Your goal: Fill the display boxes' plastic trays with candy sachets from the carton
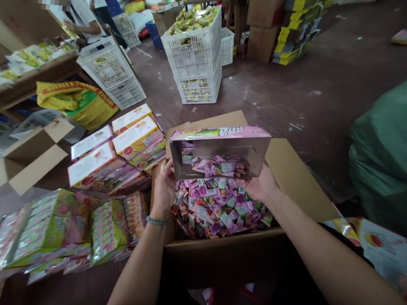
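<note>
A pink display box is tilted with its open side facing me, and some small pink packets lie inside it. My left hand grips its left end, and my right hand holds the lower right corner. The box is held above a large open carton full of small pink and purple wrapped packets. A bead bracelet circles my left wrist.
Printed boxes are stacked left of the carton, with green and pink packs nearer me. An open carton lies far left. White crates stand ahead; a green sack is right. A person is at the upper left.
</note>
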A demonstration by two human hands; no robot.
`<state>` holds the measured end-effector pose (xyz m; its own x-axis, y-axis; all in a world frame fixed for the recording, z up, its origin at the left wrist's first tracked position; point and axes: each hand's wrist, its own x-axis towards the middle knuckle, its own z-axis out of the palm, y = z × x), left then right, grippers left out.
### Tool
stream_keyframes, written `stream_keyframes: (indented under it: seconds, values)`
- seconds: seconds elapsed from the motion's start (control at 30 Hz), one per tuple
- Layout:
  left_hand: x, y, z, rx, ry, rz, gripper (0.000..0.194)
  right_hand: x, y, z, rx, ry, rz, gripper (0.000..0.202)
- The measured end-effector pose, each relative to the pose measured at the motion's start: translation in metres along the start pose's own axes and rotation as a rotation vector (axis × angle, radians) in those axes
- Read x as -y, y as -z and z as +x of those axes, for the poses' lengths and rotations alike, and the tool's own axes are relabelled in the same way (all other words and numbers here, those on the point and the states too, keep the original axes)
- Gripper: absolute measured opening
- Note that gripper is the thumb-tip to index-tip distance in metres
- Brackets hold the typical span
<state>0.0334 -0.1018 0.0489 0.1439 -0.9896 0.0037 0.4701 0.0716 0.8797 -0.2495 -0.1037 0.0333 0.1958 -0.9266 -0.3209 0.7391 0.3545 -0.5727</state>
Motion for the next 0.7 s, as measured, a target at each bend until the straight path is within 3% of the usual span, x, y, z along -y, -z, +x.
stream_keyframes:
  seconds: [0.37, 0.47, 0.7]
  values:
    - [-0.014, -0.005, -0.003, 0.008, 0.109, -0.109, 0.039, -0.002, -0.023, -0.004, -0.138, -0.056, 0.144, 0.039]
    - [-0.014, -0.004, -0.003, 0.023, 0.122, -0.127, 0.037, -0.003, -0.027, -0.008, -0.117, -0.057, 0.156, 0.038]
    - [-0.011, -0.001, 0.000, -0.060, 0.191, -0.246, 0.025, -0.008, -0.032, -0.012, -0.075, 0.019, 0.148, 0.032]
